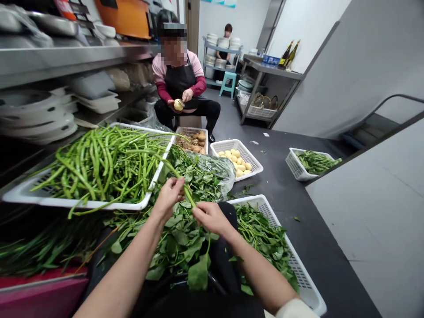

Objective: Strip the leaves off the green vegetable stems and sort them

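A long green stem (187,194) slants between my two hands above a pile of leafy greens (180,240). My left hand (169,196) is closed round its middle. Lower down, the fingers of my right hand (210,216) pinch the same stem, and leaves hang beneath them. To the left, a white basket (145,204) holds a heap of long green stalks (102,163). Another white basket (300,260), at the lower right, is filled with leafy greens. Clear plastic (228,172) covers part of the greens beyond my hands.
A seated person (180,79) peels a potato behind baskets of unpeeled potatoes (197,142) and peeled ones (236,161). Another person (228,31) is behind a dish rack. Metal shelving (66,57) borders the left; a basket of greens (300,170) stands right.
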Demonstrator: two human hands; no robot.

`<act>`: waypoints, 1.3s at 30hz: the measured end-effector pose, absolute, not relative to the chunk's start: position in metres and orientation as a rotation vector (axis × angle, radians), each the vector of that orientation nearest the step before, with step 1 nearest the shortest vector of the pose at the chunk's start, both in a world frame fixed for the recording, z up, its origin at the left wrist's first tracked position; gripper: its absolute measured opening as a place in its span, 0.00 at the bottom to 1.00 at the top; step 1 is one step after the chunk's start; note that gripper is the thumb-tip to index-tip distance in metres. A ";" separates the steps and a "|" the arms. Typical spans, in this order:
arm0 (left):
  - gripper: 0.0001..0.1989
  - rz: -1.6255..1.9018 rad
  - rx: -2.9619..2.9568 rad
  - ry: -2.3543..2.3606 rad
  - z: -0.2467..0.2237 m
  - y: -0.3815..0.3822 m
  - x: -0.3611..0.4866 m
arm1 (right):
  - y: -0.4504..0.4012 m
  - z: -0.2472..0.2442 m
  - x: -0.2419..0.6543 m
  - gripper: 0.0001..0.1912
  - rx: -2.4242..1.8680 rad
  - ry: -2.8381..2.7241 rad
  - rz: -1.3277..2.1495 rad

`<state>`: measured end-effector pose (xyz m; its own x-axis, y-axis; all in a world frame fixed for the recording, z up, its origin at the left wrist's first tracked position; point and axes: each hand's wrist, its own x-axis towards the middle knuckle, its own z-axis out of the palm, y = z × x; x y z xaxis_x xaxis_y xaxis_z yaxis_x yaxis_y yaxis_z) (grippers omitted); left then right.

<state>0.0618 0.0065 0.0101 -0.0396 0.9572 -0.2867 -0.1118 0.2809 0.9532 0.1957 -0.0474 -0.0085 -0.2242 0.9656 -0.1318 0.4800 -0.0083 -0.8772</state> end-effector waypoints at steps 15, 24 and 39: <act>0.19 0.703 1.386 1.460 -0.014 0.027 -0.009 | -0.061 -0.004 0.237 0.21 -1.068 -1.414 1.917; 0.18 0.860 1.622 1.592 -0.019 -0.028 0.038 | -0.055 -0.020 0.215 0.17 -1.332 -1.610 1.536; 0.21 0.985 0.551 1.079 -0.023 -0.033 0.057 | -0.073 -0.025 0.187 0.11 -1.375 -1.846 1.545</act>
